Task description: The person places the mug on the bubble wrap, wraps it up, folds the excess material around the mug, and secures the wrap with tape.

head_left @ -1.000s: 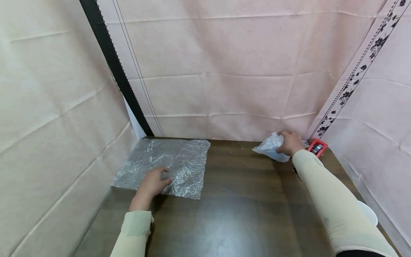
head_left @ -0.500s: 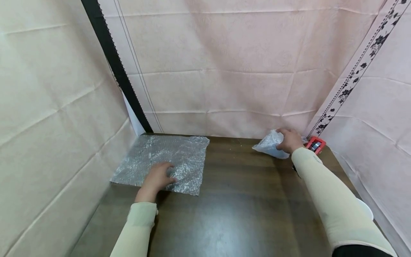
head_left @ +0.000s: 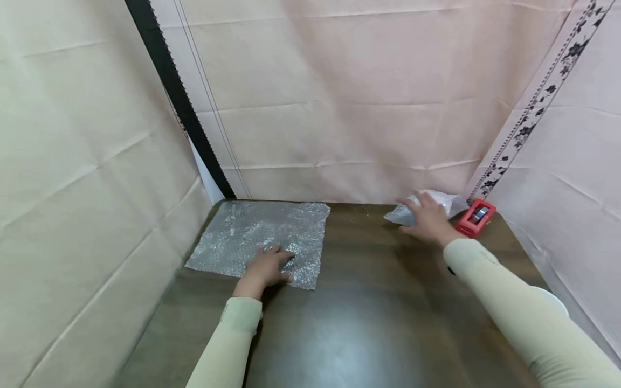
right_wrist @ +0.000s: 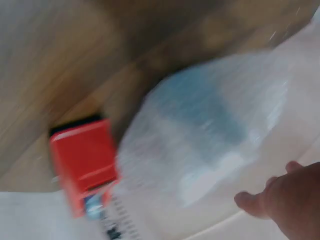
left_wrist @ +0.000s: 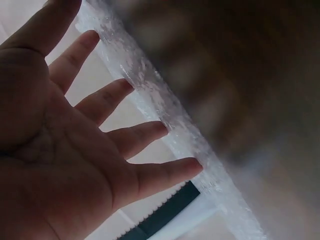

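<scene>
A flat sheet of clear bubble wrap [head_left: 228, 231] lies on the table at the back left. Over its front right part is my left hand [head_left: 264, 269], fingers spread, holding nothing. In the left wrist view its fingertips [left_wrist: 187, 166] overlap the sheet's edge. At the back right sits a bubble-wrapped bundle [head_left: 448, 200] with something light blue showing through the plastic [right_wrist: 200, 105]. My right hand [head_left: 429, 220] is in front of it with fingers spread, partly covering it in the head view. In the right wrist view, the right hand [right_wrist: 295, 200] appears apart from the bundle.
A red tape dispenser [head_left: 476, 218] stands just right of the bundle. The rim of a white round object [head_left: 553, 299] shows beside the right sleeve, mostly hidden. Pale cloth walls [head_left: 368, 108] border the brown table [head_left: 359, 323] at the back and both sides.
My right hand has let go of the bundle and spread its fingers; more of the bundle and the tape dispenser now shows. My left hand has moved to the right over the bubble wrap.
</scene>
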